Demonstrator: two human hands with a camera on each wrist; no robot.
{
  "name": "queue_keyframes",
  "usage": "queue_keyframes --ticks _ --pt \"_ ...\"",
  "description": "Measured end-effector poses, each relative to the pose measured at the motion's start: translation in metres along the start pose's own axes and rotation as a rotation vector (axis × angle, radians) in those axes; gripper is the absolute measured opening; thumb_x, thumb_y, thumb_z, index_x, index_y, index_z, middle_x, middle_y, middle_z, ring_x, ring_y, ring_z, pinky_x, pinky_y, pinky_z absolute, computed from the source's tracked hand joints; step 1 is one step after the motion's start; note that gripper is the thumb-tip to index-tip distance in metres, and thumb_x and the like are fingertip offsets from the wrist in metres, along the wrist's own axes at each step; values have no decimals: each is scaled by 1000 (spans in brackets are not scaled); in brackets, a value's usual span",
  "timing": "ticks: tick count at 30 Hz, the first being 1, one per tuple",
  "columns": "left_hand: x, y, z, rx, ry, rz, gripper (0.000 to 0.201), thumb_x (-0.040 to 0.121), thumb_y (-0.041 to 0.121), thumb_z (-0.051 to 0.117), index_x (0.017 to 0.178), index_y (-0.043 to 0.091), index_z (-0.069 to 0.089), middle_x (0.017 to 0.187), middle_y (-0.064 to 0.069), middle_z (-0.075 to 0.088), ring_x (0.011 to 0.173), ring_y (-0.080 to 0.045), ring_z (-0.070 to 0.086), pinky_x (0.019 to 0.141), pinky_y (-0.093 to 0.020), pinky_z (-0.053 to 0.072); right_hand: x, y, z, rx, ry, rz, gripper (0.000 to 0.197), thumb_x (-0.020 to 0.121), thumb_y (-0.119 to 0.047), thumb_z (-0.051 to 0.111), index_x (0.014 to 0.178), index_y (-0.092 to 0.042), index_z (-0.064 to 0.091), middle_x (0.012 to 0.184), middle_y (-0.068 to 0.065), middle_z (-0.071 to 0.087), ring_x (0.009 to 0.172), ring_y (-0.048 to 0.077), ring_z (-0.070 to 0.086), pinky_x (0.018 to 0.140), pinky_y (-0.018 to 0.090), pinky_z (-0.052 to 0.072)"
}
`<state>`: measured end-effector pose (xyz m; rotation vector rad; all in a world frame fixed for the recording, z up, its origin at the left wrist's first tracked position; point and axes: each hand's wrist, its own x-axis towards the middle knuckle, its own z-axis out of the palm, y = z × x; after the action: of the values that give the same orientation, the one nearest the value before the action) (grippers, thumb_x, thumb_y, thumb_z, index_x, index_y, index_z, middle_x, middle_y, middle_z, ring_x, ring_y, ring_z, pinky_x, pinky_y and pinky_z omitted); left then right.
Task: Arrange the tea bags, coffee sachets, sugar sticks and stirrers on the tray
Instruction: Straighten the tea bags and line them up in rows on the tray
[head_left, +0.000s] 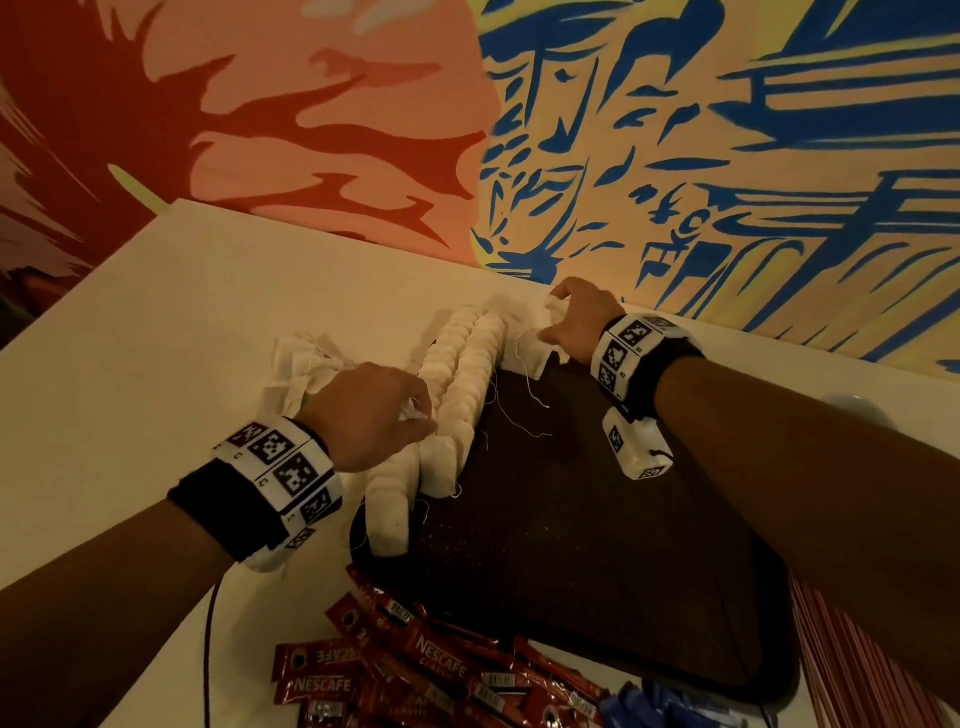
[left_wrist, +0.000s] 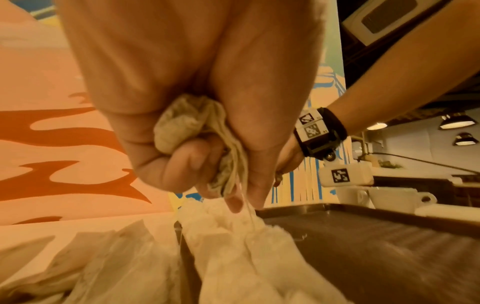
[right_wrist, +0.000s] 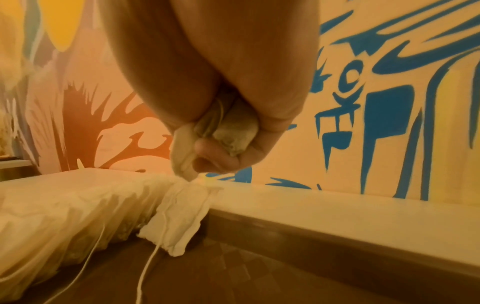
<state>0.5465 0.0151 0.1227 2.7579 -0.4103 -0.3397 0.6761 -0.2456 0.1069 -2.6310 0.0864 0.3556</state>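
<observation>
Tea bags (head_left: 457, 395): two long white rows, packed side by side, run along the left edge of the tray; loose strings trail from them onto the tray floor; a further crumpled heap (head_left: 301, 364) lies on the counter just left of the tray
Tray (head_left: 597, 545): dark, low-rimmed, mostly bare to the right of the rows
Left hand (head_left: 376, 413): fingers curled round a bunched tea bag (left_wrist: 189, 131), thumb pressing it in; it sits at the middle of the left row, touching it
Right hand (head_left: 579, 322): fingers and thumb pinch a scrunched tea bag (right_wrist: 228, 131) at the far end of the rows; another bag (right_wrist: 179, 222) leans against the row end just below it
Coffee sachets (head_left: 395, 670): red sticks scattered on the counter at the tray's near edge, not yet placed
Blue packets (head_left: 654, 701): near the tray's near right corner; contents unreadable
Red-and-white striped sticks (head_left: 852, 665): off the tray's right side; whether sugar or stirrers, I cannot tell
Counter (head_left: 156, 322): pale, set against a painted wall
Risks, as judged: pushing a bag into a tight row could topple its neighbours; trailing strings could snag fingers and drag bags out of line; a squeezed bag may tear
</observation>
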Motion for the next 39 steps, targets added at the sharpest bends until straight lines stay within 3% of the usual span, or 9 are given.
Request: queue_keyframes --ticks 7,9,12,15,22,27,31,36,39 --pt "-30 19 -49 -258 159 -96 36 91 61 57 93 29 75 94 14 70 81 0 60 71 -20 45 -49 9 -49 80 145 -88 44 92 -29 69 133 -15 58 137 7 58 116 28 58 89 34 46" --pt "-45 33 -65 -496 209 -138 40 92 61 56 87 27 77 86 6 72 68 -9 60 61 -23 47 -76 7 -61 99 159 -153 32 95 -26 64 124 -14 66 130 6 62 111 27 61 88 35 46" --pt "-74 60 -86 -1018 219 -201 45 93 56 58 84 15 76 70 0 56 56 -18 44 47 -25 36 -128 -4 -77 205 148 -271 12 97 -16 62 101 -17 73 108 3 70 75 16 62 63 24 49" --pt "-100 82 -99 -1260 189 -175 48 92 57 59 89 12 74 78 -7 45 57 -14 36 48 -25 28 -187 -19 -86 393 62 -328 9 96 -15 66 97 -16 75 99 0 73 70 20 65 43 21 48" --pt "-146 129 -94 -1354 139 -120 51 94 58 55 97 9 70 86 -11 39 52 -12 33 47 -23 28 -287 -37 -78 665 -65 -405 10 98 -27 66 96 -21 73 77 5 68 59 13 59 42 26 44" --pt "-168 172 -78 -1322 187 -55 50 99 56 47 92 12 69 73 -3 60 57 -11 50 48 -22 34 -331 -43 -54 864 -183 -406 18 94 -37 69 97 -19 68 73 0 64 53 9 57 42 22 41" --pt "-172 201 -66 -1248 262 -21 60 101 57 40 93 6 70 80 -10 67 65 -16 61 52 -24 45 -349 -36 -47 1138 -305 -350 36 90 -39 68 119 -18 61 82 6 70 57 12 57 41 22 38" --pt "-170 219 -53 -1154 290 16 62 102 57 32 90 10 71 75 -6 65 66 -16 58 51 -24 40 -365 -23 -49 1283 -253 -338 50 84 -44 67 130 -25 59 86 8 67 60 8 60 40 20 37" --pt "-167 225 -49 -1166 267 42 64 102 57 30 97 5 67 82 -5 67 74 -12 63 58 -20 46 -368 -18 -52 1264 -213 -299 54 81 -42 72 126 -13 60 86 10 68 59 8 61 40 21 37"
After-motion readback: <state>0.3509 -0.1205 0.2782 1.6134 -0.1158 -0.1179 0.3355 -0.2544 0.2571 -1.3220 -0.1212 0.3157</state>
